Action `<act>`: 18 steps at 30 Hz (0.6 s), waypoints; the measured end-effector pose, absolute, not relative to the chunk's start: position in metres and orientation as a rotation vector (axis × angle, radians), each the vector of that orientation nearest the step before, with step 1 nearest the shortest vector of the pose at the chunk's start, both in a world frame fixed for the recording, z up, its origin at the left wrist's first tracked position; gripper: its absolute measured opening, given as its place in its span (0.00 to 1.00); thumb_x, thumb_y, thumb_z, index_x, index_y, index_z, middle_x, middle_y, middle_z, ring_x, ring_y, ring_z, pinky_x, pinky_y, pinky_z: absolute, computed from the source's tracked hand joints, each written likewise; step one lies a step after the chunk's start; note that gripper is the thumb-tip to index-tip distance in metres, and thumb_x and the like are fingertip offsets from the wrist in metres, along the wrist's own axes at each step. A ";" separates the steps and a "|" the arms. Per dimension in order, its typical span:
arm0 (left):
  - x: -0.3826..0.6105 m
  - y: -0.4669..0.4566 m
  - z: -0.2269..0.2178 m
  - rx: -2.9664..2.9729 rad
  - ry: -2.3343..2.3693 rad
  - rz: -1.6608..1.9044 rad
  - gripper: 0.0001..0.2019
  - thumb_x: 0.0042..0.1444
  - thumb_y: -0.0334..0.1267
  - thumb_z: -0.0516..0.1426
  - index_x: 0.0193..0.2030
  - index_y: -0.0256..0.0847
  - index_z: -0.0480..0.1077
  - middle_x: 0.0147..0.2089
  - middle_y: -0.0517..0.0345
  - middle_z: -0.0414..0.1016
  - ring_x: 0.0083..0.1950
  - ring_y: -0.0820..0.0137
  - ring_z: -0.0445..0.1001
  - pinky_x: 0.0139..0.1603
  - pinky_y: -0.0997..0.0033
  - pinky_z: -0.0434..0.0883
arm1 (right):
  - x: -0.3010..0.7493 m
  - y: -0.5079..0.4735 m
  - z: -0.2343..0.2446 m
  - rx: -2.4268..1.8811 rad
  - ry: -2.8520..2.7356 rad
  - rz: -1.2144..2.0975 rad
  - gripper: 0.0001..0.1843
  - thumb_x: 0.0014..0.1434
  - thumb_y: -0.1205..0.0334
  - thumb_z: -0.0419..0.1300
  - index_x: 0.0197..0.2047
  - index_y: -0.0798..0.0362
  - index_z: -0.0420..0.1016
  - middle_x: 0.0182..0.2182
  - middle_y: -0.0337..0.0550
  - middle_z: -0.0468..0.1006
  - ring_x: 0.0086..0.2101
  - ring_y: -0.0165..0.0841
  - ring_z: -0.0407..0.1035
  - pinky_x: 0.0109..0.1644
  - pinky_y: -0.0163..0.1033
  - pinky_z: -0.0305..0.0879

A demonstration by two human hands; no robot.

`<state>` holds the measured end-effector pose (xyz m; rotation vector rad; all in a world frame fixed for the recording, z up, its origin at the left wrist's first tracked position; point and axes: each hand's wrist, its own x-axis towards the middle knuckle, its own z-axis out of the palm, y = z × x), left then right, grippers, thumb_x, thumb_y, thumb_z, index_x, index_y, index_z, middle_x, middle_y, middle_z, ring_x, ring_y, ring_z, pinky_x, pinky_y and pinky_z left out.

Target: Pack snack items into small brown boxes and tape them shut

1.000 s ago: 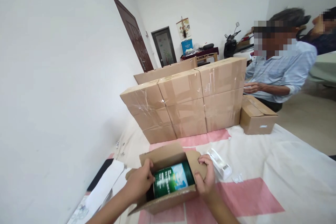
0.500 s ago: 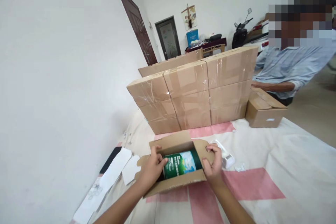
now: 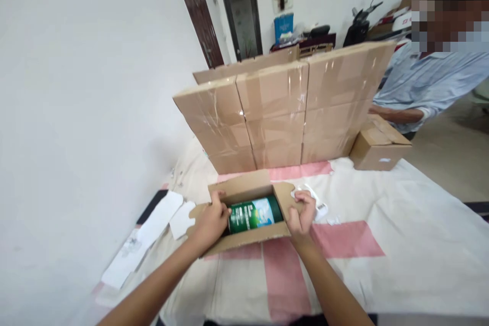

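An open cardboard box (image 3: 244,240) lies on a white and pink cloth (image 3: 382,265) in front of me. Inside it rests a green canister (image 3: 252,214) on its side. My left hand (image 3: 211,219) grips the box's left side flap, fingers curled over its edge. My right hand (image 3: 301,212) holds the right side flap (image 3: 284,197), fingers closed on it. The far flap stands up behind the canister.
A wall of sealed, taped cardboard boxes (image 3: 282,112) stands beyond the open box. A single box (image 3: 378,150) lies at its right, by a seated person in a light blue shirt (image 3: 428,86). A white tape dispenser (image 3: 319,207) and paper scraps (image 3: 153,224) lie nearby.
The view has tipped downward and drawn back, so the box sits lower and smaller. Both hands have stayed on the side flaps, with the right flap drawn slightly inward.
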<state>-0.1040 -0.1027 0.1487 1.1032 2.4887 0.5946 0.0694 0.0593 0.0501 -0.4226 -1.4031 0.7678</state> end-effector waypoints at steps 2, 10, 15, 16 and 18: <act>-0.107 -0.104 0.148 1.142 2.473 0.618 0.21 0.66 0.34 0.51 0.64 0.39 0.52 0.35 0.59 0.77 0.43 0.60 0.76 0.48 0.64 0.65 | 0.069 0.059 0.052 -0.414 -1.416 0.776 0.19 0.55 0.75 0.52 0.49 0.49 0.62 0.41 0.43 0.64 0.42 0.38 0.63 0.48 0.48 0.63; -0.106 -0.111 0.154 1.147 2.449 0.590 0.21 0.65 0.35 0.51 0.63 0.41 0.52 0.34 0.62 0.77 0.41 0.61 0.76 0.44 0.63 0.67 | 0.063 0.062 0.053 -0.351 -1.380 0.778 0.19 0.54 0.74 0.53 0.48 0.48 0.63 0.39 0.42 0.61 0.41 0.38 0.62 0.46 0.47 0.62; -0.102 -0.099 0.167 1.345 2.473 0.013 0.15 0.67 0.37 0.51 0.60 0.42 0.62 0.39 0.54 0.79 0.43 0.57 0.77 0.42 0.62 0.68 | 0.064 0.066 0.051 -0.373 -1.370 0.784 0.17 0.55 0.73 0.53 0.48 0.49 0.63 0.38 0.42 0.62 0.41 0.39 0.63 0.46 0.48 0.62; -0.102 -0.094 0.170 1.481 2.412 -0.093 0.14 0.67 0.38 0.53 0.58 0.42 0.65 0.42 0.51 0.79 0.45 0.55 0.77 0.44 0.61 0.69 | 0.065 0.067 0.050 -0.375 -1.364 0.783 0.17 0.55 0.72 0.53 0.48 0.49 0.63 0.38 0.42 0.62 0.41 0.39 0.63 0.46 0.47 0.61; -0.103 -0.083 0.173 1.851 2.157 -0.203 0.17 0.63 0.37 0.58 0.59 0.44 0.69 0.55 0.47 0.77 0.56 0.53 0.75 0.55 0.58 0.69 | 0.065 0.069 0.049 -0.374 -1.366 0.778 0.16 0.55 0.71 0.54 0.47 0.49 0.63 0.38 0.42 0.62 0.40 0.38 0.63 0.46 0.47 0.61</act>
